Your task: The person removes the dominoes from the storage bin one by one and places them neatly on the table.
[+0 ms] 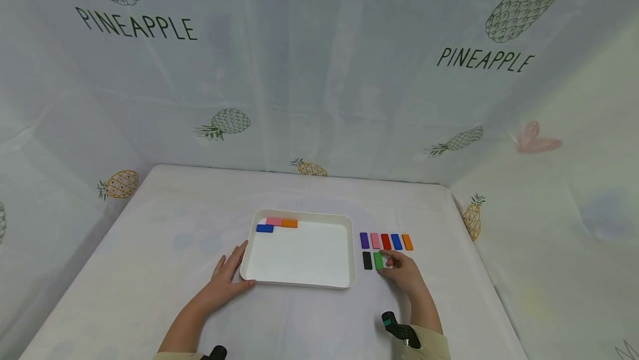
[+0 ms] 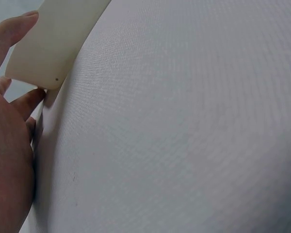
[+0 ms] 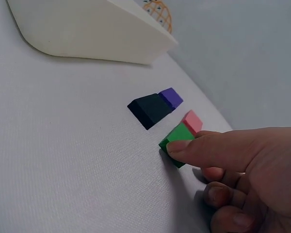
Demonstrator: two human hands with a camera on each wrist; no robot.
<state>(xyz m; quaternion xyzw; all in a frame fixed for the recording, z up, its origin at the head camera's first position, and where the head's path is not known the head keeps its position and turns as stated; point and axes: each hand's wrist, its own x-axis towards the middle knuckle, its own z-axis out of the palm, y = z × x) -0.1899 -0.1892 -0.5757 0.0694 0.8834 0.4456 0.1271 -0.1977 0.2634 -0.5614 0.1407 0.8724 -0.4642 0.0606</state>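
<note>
A white rectangular tray [image 1: 299,260] lies on the table. Inside it, near the back left corner, are a pink block [image 1: 273,221], an orange block [image 1: 289,223] and a blue block [image 1: 265,228]. My left hand [image 1: 228,277] rests at the tray's front left corner, fingers spread along its side and thumb at the front edge. To the right of the tray, my right hand [image 1: 402,271] pinches a green block [image 1: 378,260] between thumb and forefinger, end to end. In the right wrist view the green block [image 3: 177,138] appears low by the cloth; contact with it is unclear.
A black block [image 1: 367,260] lies left of the green one. Behind them stands a row: purple [image 1: 364,240], pink [image 1: 375,241], red [image 1: 386,241], blue [image 1: 396,241] and orange blocks [image 1: 407,242]. A white cloth covers the table [image 1: 299,321]; a pineapple-print curtain [image 1: 319,71] hangs behind.
</note>
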